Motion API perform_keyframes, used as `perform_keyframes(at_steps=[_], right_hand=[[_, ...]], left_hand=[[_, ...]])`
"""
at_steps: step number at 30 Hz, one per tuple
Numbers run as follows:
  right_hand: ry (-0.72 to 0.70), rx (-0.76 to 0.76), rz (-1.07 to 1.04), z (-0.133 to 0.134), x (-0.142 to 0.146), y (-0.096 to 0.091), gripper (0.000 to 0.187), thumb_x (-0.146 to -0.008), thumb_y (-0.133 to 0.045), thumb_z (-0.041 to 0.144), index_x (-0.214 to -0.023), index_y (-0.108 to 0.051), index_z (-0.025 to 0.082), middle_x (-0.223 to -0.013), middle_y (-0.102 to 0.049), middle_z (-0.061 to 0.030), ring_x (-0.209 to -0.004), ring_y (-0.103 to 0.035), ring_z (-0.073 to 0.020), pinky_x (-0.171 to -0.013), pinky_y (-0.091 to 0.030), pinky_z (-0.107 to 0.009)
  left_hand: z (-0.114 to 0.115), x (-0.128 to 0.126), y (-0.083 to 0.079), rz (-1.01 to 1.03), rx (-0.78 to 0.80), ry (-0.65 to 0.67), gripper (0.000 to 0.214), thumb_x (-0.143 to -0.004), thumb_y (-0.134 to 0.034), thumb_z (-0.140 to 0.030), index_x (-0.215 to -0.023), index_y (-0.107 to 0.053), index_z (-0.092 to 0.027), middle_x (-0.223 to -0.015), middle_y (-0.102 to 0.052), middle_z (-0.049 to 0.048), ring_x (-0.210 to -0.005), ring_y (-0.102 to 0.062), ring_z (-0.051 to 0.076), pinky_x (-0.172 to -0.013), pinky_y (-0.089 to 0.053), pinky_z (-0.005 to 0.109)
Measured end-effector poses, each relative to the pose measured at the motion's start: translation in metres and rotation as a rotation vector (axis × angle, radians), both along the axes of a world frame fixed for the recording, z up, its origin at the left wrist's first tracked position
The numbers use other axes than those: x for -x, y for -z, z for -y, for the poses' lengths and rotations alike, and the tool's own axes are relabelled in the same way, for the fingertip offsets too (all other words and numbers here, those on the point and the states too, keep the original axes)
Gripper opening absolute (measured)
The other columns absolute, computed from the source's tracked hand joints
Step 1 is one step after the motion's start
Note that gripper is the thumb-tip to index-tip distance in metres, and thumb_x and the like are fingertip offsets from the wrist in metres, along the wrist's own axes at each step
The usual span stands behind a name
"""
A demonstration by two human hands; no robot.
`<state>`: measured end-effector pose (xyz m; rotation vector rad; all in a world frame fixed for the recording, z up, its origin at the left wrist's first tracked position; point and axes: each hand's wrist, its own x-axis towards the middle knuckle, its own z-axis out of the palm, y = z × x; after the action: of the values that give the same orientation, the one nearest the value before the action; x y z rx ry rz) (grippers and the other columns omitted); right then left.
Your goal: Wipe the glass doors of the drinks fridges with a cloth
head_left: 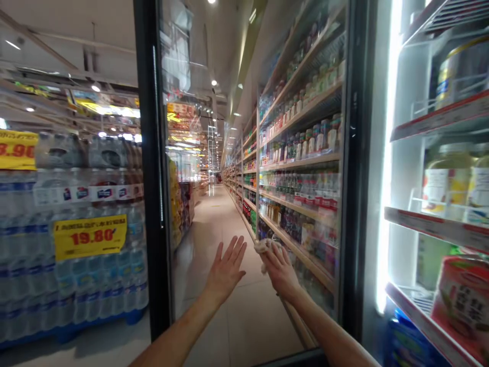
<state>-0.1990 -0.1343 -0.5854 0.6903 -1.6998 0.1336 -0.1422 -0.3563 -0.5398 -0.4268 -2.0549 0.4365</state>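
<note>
An open glass cooler door [252,102] with a black frame stands in front of me. My left hand [226,270] lies flat on the glass, fingers spread and holding nothing. Beside it, my right hand [280,267] presses a pale crumpled cloth [267,248] against the glass, fingers closed over it. The two hands are close together, low on the pane.
The lit cooler interior [439,224] at right has wire shelves with bottles and cartons. Stacked water bottle packs [72,270] with yellow price signs stand at left. A long aisle [217,214] with drink shelves shows through the glass.
</note>
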Motion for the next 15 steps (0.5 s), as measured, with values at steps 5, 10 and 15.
perform_keyframes(at_steps=[5,10,15], right_hand=[[0.142,0.415,-0.056,-0.056,0.012,-0.002,0.068,-0.084,-0.032,0.010,-0.146,-0.010,0.026,-0.149,-0.023,-0.0105,-0.137,-0.021,-0.0328,-0.098,-0.037,-0.061],[0.136,0.396,-0.026,-0.022,0.009,-0.007,0.063,-0.084,-0.031,0.011,-0.145,-0.018,0.024,-0.145,-0.032,-0.0113,-0.135,-0.026,-0.0317,-0.098,-0.040,-0.056],[-0.016,-0.105,-0.015,0.009,-0.011,0.012,0.064,-0.082,-0.032,0.009,-0.141,-0.028,0.035,-0.133,-0.050,-0.0006,-0.129,-0.039,-0.0213,-0.100,-0.042,-0.043]], left_hand=[[-0.001,-0.002,0.000,-0.017,0.029,0.005,0.070,-0.082,-0.048,-0.054,-0.141,-0.030,-0.020,-0.146,-0.032,0.0065,-0.138,-0.022,0.022,-0.109,-0.027,0.046],[-0.001,0.000,0.001,0.007,0.012,0.003,0.073,-0.081,-0.051,-0.053,-0.142,-0.026,-0.020,-0.146,-0.032,0.0077,-0.139,-0.020,0.023,-0.110,-0.024,0.046],[-0.001,-0.008,-0.002,0.062,0.040,0.000,0.079,-0.081,-0.050,-0.054,-0.143,-0.020,-0.016,-0.148,-0.027,0.0106,-0.139,-0.019,0.024,-0.109,-0.024,0.047]])
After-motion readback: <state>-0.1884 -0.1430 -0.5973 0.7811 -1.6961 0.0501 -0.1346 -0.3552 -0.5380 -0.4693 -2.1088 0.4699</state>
